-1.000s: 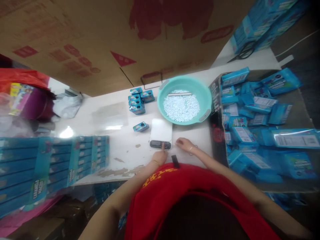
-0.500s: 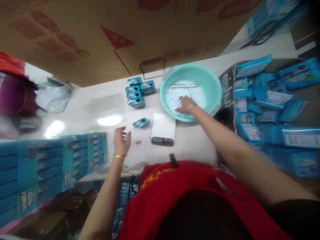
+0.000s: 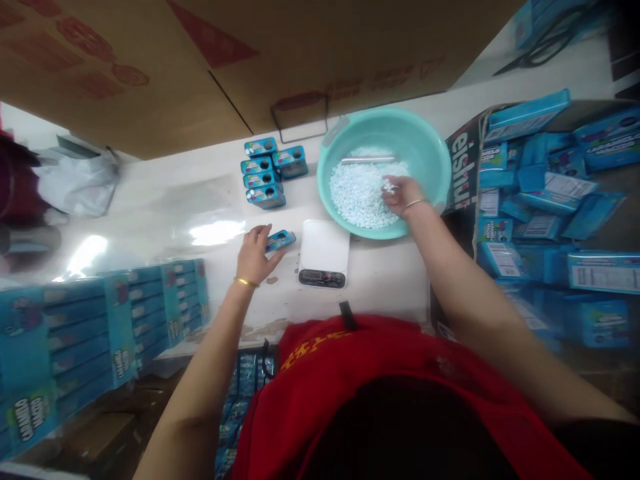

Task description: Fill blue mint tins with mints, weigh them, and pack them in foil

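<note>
My left hand [image 3: 256, 257] has its fingers and thumb around a small blue tin [image 3: 281, 241] with a dark round spot on top. Over the turquoise basin [image 3: 434, 143], my right hand [image 3: 401, 195] is curled palm up with a few small white candies [image 3: 389, 187] in its fingers. Many more loose white candies [image 3: 357, 193] lie in the basin beside a metal rod [image 3: 369, 160]. A white digital scale [image 3: 325, 248] sits between my hands with nothing on its plate. Behind the left hand stand several more blue tins [image 3: 265, 195] in a cluster.
A large cardboard carton [image 3: 150, 67] walls off the back of the table. At right, an open box [image 3: 463, 170] is heaped with blue packs [image 3: 545, 230]. Blue display boxes [image 3: 120, 327] line the left, near a white plastic bag [image 3: 75, 187]. Scissors [image 3: 545, 43] lie at the back right.
My left hand has reached forward and closed on the single tin. My right hand has turned over and lifted from the pile with candies in its fingers.
</note>
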`<action>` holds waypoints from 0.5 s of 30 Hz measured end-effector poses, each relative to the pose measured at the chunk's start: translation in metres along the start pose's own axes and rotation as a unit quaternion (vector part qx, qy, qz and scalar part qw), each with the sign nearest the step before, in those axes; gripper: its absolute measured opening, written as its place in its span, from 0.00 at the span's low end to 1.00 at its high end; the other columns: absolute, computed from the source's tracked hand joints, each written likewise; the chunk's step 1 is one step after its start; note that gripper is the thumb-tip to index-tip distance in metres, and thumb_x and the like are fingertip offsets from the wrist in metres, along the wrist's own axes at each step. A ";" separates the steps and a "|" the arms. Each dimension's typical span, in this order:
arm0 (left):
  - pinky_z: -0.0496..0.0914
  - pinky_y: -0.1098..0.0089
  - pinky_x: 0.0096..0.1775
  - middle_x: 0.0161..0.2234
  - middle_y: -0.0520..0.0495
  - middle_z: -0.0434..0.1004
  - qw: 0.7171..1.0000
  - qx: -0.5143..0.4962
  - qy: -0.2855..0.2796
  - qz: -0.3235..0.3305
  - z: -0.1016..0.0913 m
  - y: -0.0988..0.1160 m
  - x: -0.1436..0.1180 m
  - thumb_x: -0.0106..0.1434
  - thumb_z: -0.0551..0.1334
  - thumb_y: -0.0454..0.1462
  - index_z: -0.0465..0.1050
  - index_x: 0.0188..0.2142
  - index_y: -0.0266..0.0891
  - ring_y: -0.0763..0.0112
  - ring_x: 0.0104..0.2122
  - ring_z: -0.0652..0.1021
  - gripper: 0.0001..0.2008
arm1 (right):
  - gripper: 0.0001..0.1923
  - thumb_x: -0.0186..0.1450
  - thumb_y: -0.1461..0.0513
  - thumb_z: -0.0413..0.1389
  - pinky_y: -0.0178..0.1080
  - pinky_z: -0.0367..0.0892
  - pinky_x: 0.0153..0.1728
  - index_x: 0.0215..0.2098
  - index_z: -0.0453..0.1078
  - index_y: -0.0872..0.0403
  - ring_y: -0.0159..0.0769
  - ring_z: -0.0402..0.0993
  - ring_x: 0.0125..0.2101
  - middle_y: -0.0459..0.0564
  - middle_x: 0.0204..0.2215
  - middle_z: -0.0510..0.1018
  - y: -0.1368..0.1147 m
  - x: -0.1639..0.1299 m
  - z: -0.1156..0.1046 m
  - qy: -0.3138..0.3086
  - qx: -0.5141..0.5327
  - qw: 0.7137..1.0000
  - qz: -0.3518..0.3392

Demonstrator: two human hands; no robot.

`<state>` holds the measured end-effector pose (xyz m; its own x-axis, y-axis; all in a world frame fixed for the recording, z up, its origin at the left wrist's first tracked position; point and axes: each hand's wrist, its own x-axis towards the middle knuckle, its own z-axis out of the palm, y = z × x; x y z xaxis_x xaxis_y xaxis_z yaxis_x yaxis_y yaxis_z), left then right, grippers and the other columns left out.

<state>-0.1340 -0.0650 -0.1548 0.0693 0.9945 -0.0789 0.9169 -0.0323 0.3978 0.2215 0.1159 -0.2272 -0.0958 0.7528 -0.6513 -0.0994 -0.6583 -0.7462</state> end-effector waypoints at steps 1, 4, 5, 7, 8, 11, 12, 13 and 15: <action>0.62 0.55 0.53 0.52 0.33 0.64 1.000 0.012 -0.012 0.001 0.001 0.000 0.002 0.56 0.64 0.47 0.61 0.58 0.33 0.50 0.52 0.65 0.34 | 0.07 0.58 0.63 0.47 0.27 0.48 0.16 0.35 0.61 0.56 0.25 0.55 0.18 0.45 0.22 0.62 -0.004 -0.007 -0.002 -0.027 0.086 0.995 0.036; 0.64 0.54 0.49 0.50 0.34 0.67 0.997 0.040 -0.059 -0.026 0.006 0.000 0.005 0.57 0.63 0.46 0.61 0.59 0.34 0.49 0.49 0.67 0.33 | 0.05 0.61 0.61 0.47 0.26 0.45 0.15 0.34 0.60 0.55 0.24 0.57 0.18 0.44 0.21 0.61 -0.011 -0.025 -0.001 -0.061 0.214 0.971 0.090; 0.65 0.55 0.47 0.49 0.34 0.68 0.995 0.046 -0.073 -0.041 0.008 -0.001 0.006 0.57 0.63 0.45 0.61 0.58 0.35 0.49 0.48 0.68 0.32 | 0.05 0.62 0.61 0.48 0.25 0.45 0.14 0.34 0.60 0.55 0.24 0.57 0.18 0.43 0.21 0.61 -0.010 -0.029 0.000 -0.059 0.215 0.971 0.091; 0.66 0.56 0.45 0.48 0.34 0.69 0.992 0.053 -0.090 -0.065 0.010 -0.002 0.007 0.58 0.62 0.42 0.63 0.57 0.35 0.50 0.46 0.70 0.28 | 0.04 0.62 0.63 0.51 0.24 0.44 0.14 0.34 0.60 0.55 0.23 0.58 0.17 0.43 0.20 0.62 -0.008 -0.034 0.004 -0.038 0.175 0.981 0.081; 0.67 0.57 0.45 0.48 0.35 0.70 0.992 0.057 -0.091 -0.071 0.011 -0.002 0.008 0.58 0.62 0.41 0.63 0.57 0.35 0.50 0.46 0.70 0.27 | 0.04 0.61 0.65 0.53 0.24 0.43 0.14 0.34 0.61 0.56 0.23 0.57 0.17 0.43 0.20 0.63 -0.005 -0.035 0.005 -0.023 0.149 0.986 0.073; 0.67 0.59 0.45 0.49 0.37 0.69 0.990 0.074 -0.099 -0.066 0.009 -0.001 0.008 0.59 0.60 0.40 0.62 0.57 0.35 0.51 0.47 0.70 0.26 | 0.05 0.60 0.69 0.53 0.24 0.42 0.13 0.34 0.61 0.57 0.23 0.57 0.16 0.44 0.19 0.65 0.001 -0.037 0.007 0.002 0.100 0.993 0.055; 0.67 0.60 0.45 0.49 0.37 0.69 0.989 0.082 -0.105 -0.063 0.008 0.000 0.009 0.60 0.60 0.40 0.62 0.56 0.36 0.52 0.48 0.70 0.25 | 0.05 0.60 0.69 0.54 0.24 0.42 0.13 0.34 0.62 0.57 0.23 0.57 0.15 0.44 0.19 0.66 0.002 -0.038 0.007 0.002 0.098 0.994 0.052; 0.67 0.60 0.45 0.49 0.38 0.70 0.988 0.090 -0.111 -0.060 0.007 0.000 0.009 0.61 0.59 0.40 0.62 0.56 0.36 0.53 0.48 0.70 0.24 | 0.05 0.59 0.69 0.54 0.24 0.43 0.13 0.34 0.62 0.57 0.23 0.58 0.16 0.45 0.19 0.67 0.003 -0.039 0.006 0.001 0.099 0.994 0.048; 0.67 0.61 0.45 0.48 0.40 0.70 0.986 0.101 -0.118 -0.056 0.006 0.002 0.011 0.62 0.57 0.41 0.64 0.54 0.37 0.55 0.47 0.71 0.21 | 0.06 0.59 0.68 0.55 0.23 0.44 0.13 0.34 0.62 0.57 0.23 0.58 0.16 0.45 0.19 0.67 0.004 -0.043 0.006 0.006 0.107 0.993 0.039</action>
<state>-0.1293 -0.0552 -0.1608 0.0311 0.9429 -0.3317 0.9819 0.0331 0.1862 0.2196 0.0812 -0.2011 -0.0990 0.6985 -0.7087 -0.3004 -0.7000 -0.6479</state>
